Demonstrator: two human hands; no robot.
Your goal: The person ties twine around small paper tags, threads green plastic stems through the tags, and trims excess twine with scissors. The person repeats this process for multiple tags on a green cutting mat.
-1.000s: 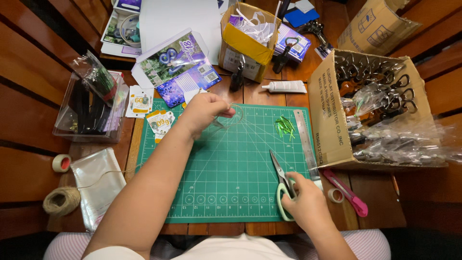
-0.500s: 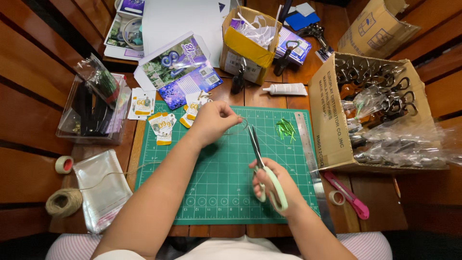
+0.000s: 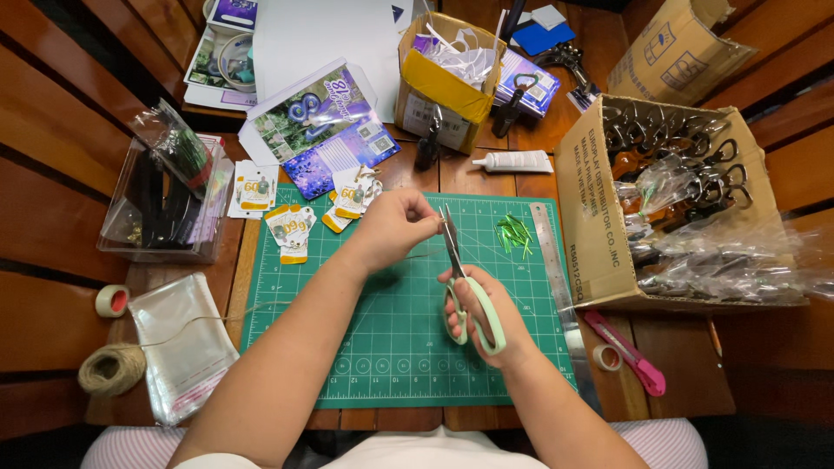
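My left hand (image 3: 393, 227) is over the green cutting mat (image 3: 400, 365), its fingers pinched on a thin strand of twine (image 3: 408, 257) that runs back across the mat to the left. My right hand (image 3: 483, 318) grips scissors (image 3: 469, 287) with pale green handles. The blades point up toward the fingertips of my left hand and meet the twine there. Small printed tags (image 3: 292, 227) lie at the mat's upper left corner. A few green strips (image 3: 514, 234) lie on the mat to the right of the blades.
A twine ball (image 3: 109, 368) and clear bags (image 3: 182, 347) lie at lower left, a tape roll (image 3: 113, 300) above them. A clear plastic bin (image 3: 165, 200) stands left. A cardboard box (image 3: 591, 226) of metal clips is right, with a metal ruler (image 3: 559, 295), pink cutter (image 3: 627, 353), glue tube (image 3: 514, 161) and small yellow box (image 3: 443, 87).
My right hand lifted the scissors from the mat's lower right and brought the blades up to my left hand. My left hand drew back toward the mat's middle, pinching the twine.
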